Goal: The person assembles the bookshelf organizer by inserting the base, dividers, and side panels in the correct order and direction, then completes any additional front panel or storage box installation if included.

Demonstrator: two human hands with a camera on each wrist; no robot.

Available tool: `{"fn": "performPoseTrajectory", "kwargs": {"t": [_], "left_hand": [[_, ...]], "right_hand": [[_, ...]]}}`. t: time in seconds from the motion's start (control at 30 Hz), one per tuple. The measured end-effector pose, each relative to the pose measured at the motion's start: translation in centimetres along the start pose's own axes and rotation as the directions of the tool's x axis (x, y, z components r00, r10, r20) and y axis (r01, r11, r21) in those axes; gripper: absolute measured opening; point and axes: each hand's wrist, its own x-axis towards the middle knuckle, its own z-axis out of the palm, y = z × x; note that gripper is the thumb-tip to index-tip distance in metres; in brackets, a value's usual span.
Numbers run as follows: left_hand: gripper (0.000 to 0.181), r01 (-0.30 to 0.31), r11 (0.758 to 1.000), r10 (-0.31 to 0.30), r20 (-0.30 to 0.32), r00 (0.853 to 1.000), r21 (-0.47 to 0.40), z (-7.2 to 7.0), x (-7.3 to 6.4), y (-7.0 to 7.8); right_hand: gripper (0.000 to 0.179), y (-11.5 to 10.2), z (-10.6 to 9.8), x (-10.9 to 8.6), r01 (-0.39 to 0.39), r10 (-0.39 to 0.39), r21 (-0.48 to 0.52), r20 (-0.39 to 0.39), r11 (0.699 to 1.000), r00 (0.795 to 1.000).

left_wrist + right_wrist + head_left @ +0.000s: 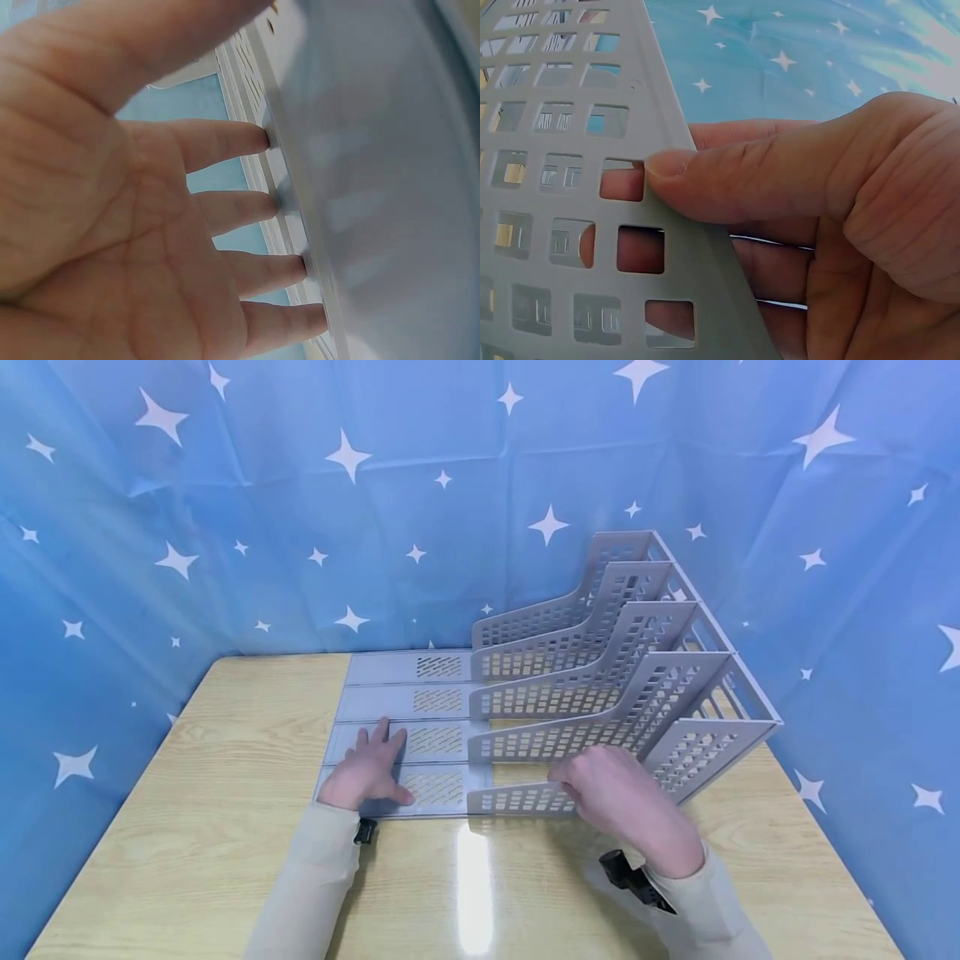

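A grey plastic magazine file rack [551,739] with several slotted dividers stands on the table. Flat panels [375,668] with slotted patches extend from its left side, lying on the tabletop. My left hand [369,770] is spread over the nearer panels, fingertips touching them; the left wrist view shows straight fingers [225,146] meeting the surface. With my right hand [618,793] I pinch the upper edge of the nearest divider [517,799]. In the right wrist view the thumb [720,176] presses its outer face, and the other fingers lie behind it, partly visible through the holes.
The rack and panels stand on a wooden table [187,843]. A blue curtain [285,502] with white stars hangs behind and along both sides. Black wrist devices [626,872] sit by the cuffs. A bright reflection lies on the table's front part.
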Motion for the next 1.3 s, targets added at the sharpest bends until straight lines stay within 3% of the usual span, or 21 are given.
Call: {"fn": "performPoseTrajectory", "kwargs": {"t": [0.33, 0.87, 1.17, 1.23, 1.3], "left_hand": [[0.110, 0.000, 1.000, 0.000, -0.009, 1.000, -0.013, 0.06, -0.06, -0.03], [0.111, 0.003, 1.000, -0.003, -0.005, 1.000, -0.010, 0.07, -0.04, 0.01], [0.110, 0.011, 1.000, -0.011, -0.002, 1.000, -0.005, -0.03, -0.08, 0.22], [0.108, 0.009, 1.000, -0.009, -0.003, 1.000, 0.006, -0.01, -0.22, 0.31], [0.103, -0.014, 1.000, 0.014, -0.010, 1.000, 0.016, 0.00, -0.39, 0.53]], "right_hand": [[0.053, 0.01, -0.25, -0.28, -0.006, 0.006, -0.014, 0.019, 1.000, 1.000], [0.051, 0.30, 0.07, -0.28, 0.004, -0.004, 0.010, -0.012, 1.000, 1.000], [0.051, 0.47, -0.03, -0.35, -0.020, 0.019, 0.026, 0.039, 0.999, 0.999], [0.050, 0.40, -0.12, -0.40, 0.005, -0.005, 0.018, 0.034, 1.000, 0.999], [0.036, 0.10, -0.55, -0.60, 0.059, -0.058, 0.016, -0.033, 0.998, 0.998]]}}
